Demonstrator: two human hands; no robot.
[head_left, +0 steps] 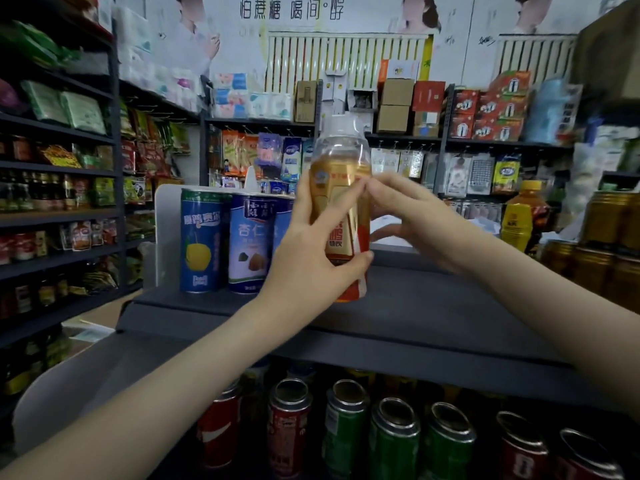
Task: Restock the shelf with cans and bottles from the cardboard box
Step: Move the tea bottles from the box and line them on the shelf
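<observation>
The left hand [311, 251] wraps around the red-and-gold label of the bottle [341, 188], holding it upright at the dark top shelf [433, 299], just right of the tall cans [202, 240]. The right hand [408, 220] is spread, fingertips touching the label, steadying rather than gripping. Best to set it down flat, label facing near, snug beside the cans. The white-and-blue can [251, 240] reads "杏仁" and the far poster [291, 10] "怕蔗糖 喝简醇" — the bottle's own characters are half hidden.
</observation>
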